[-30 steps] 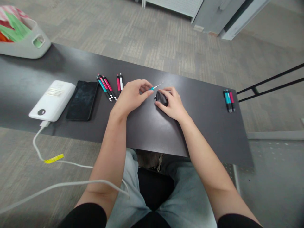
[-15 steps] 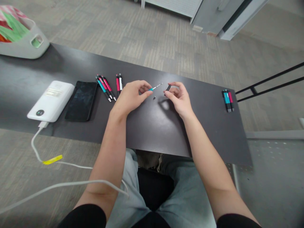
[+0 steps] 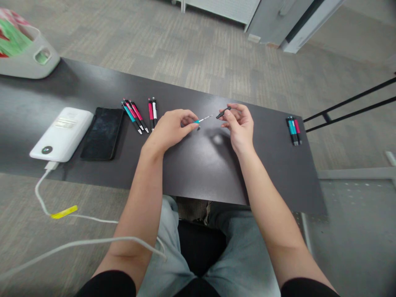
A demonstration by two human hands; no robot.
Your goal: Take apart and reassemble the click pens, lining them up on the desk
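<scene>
My left hand (image 3: 176, 127) is closed on a teal pen barrel (image 3: 196, 121), most of it hidden by the fingers. A thin ink refill (image 3: 206, 118) sticks out of the barrel toward the right. Between the thumb and fingers of my right hand (image 3: 239, 123) is a black pen grip (image 3: 223, 112), held tilted just above the table and apart from the refill's tip. A small metal pen tip (image 3: 199, 128) lies on the table close to my left fingertips.
Left of my hands lie several click pens (image 3: 136, 115), a red and a white pen (image 3: 152, 111), a black phone (image 3: 102, 134) and a cabled white power bank (image 3: 62, 134). More pens (image 3: 293, 131) lie near the right table edge. A white basket (image 3: 40, 62) stands far left.
My right hand has moved slightly right and turned, bringing the black grip from steep to flatter, its end toward the refill. My left hand still holds the teal barrel. The view shifted slightly.
</scene>
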